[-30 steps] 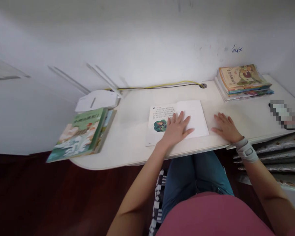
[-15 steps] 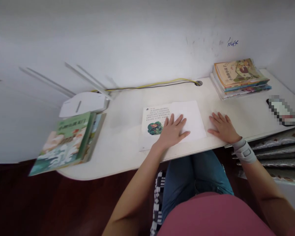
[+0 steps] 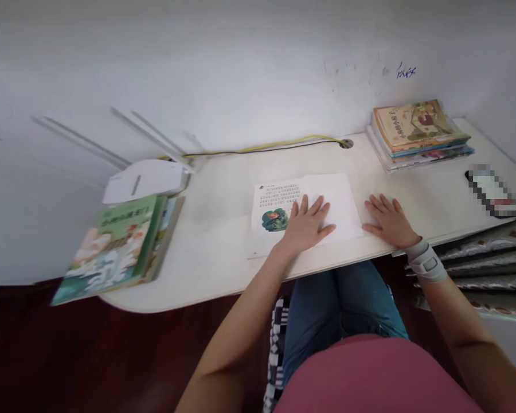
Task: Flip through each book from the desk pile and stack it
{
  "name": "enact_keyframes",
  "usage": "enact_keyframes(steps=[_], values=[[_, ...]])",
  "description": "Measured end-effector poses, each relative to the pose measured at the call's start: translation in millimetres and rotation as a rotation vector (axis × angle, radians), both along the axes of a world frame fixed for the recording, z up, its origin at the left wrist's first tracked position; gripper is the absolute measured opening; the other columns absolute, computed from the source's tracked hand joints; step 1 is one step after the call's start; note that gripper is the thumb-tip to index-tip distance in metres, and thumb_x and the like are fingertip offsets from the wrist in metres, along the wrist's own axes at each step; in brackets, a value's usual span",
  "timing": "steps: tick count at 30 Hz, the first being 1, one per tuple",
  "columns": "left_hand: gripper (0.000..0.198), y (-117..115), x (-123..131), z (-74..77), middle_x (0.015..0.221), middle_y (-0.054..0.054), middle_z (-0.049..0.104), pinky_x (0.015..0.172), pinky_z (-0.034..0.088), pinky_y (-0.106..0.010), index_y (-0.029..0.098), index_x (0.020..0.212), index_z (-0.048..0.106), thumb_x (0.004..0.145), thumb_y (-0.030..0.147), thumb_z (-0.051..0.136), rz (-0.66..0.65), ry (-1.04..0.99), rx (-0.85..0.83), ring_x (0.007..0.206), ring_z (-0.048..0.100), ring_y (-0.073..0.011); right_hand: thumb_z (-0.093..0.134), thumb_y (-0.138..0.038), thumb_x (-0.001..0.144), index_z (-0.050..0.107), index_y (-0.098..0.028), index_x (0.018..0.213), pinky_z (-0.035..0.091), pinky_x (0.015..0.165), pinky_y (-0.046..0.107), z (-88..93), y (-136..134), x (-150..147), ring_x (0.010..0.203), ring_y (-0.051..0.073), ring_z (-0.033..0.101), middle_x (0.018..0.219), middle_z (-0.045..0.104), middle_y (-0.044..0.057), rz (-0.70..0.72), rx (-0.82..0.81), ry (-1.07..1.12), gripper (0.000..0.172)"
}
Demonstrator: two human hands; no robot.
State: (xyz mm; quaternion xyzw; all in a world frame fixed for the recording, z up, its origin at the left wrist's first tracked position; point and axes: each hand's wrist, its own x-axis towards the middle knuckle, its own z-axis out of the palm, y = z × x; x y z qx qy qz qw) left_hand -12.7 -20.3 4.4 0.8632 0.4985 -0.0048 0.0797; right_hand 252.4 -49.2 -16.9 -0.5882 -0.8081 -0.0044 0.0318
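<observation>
An open booklet (image 3: 327,192) with printed text and a small green picture lies flat on the white desk (image 3: 215,252) in front of me. My left hand (image 3: 306,225) rests palm down on its middle, fingers spread. Just right of the booklet, my right hand (image 3: 389,221) lies flat on the bare desk, fingers apart, holding nothing. A grey band (image 3: 425,261) wraps my right wrist.
A green-covered book (image 3: 112,249) tops a small pile at the desk's left end, beside a white router (image 3: 144,179) with antennas. A stack of picture books (image 3: 419,133) sits at the back right. A yellow and black cable (image 3: 266,147) runs along the wall. A blurred object (image 3: 494,189) lies at the right edge.
Both hands stay flat in place. The view has shifted slightly, so the desk and books sit a little differently in frame.
</observation>
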Motion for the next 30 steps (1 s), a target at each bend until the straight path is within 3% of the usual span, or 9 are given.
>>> enact_keyframes(steps=[5,9,12,16,21,30], values=[[0.072,0.3,-0.7,1.7,0.158,-0.007,0.022,0.114,0.015,-0.060,0.021,0.147,0.033,0.090,0.064,0.033,0.008,-0.058,-0.017,0.144,0.009,-0.0398,0.030,-0.061,0.092,0.039,-0.017,0.144,0.023,0.110,0.057,0.1,0.1,0.1,0.141,0.034,0.028,0.152,0.035,0.013,0.011,0.004,0.017,0.068],[0.080,2.8,-12.9,-3.1,0.157,-0.017,0.019,0.116,0.020,-0.052,0.012,0.149,0.023,0.090,0.066,0.028,0.052,-0.168,0.005,0.145,0.017,-0.0320,0.031,-0.061,0.092,0.038,-0.014,0.144,0.023,0.110,0.056,-0.7,0.3,-0.5,0.141,0.033,0.028,0.152,0.033,0.016,-0.007,0.017,0.027,0.071],[0.083,4.1,-19.3,-9.9,0.154,-0.022,0.025,0.115,0.021,-0.052,0.008,0.148,0.022,0.090,0.066,0.027,0.103,-0.177,0.048,0.144,0.019,-0.0316,0.030,-0.062,0.092,0.038,-0.013,0.144,0.022,0.111,0.055,-1.1,0.3,-1.0,0.141,0.032,0.028,0.152,0.032,0.018,-0.016,0.028,0.032,0.072],[0.079,3.5,-14.8,-14.1,0.154,-0.021,0.027,0.114,0.021,-0.055,0.011,0.148,0.025,0.091,0.066,0.026,0.088,-0.129,0.075,0.144,0.018,-0.0341,0.031,-0.061,0.092,0.038,-0.011,0.144,0.022,0.111,0.054,0.3,-0.2,-1.6,0.141,0.032,0.028,0.152,0.032,0.019,-0.014,0.007,0.018,0.072],[0.077,3.6,-2.6,-9.8,0.155,-0.022,0.023,0.114,0.019,-0.055,0.010,0.147,0.026,0.092,0.064,0.025,0.091,-0.063,0.058,0.144,0.016,-0.0352,0.031,-0.061,0.092,0.038,-0.013,0.144,0.020,0.111,0.055,0.2,-0.1,-1.1,0.142,0.032,0.026,0.153,0.031,0.018,-0.010,0.000,0.006,0.071],[0.076,3.7,-3.1,-4.7,0.156,-0.020,0.020,0.115,0.018,-0.053,0.011,0.148,0.024,0.092,0.062,0.027,0.078,-0.041,0.020,0.145,0.015,-0.0333,0.030,-0.062,0.092,0.038,-0.014,0.144,0.021,0.111,0.055,1.0,0.0,-0.9,0.142,0.032,0.026,0.153,0.030,0.018,0.003,-0.003,0.009,0.071]])
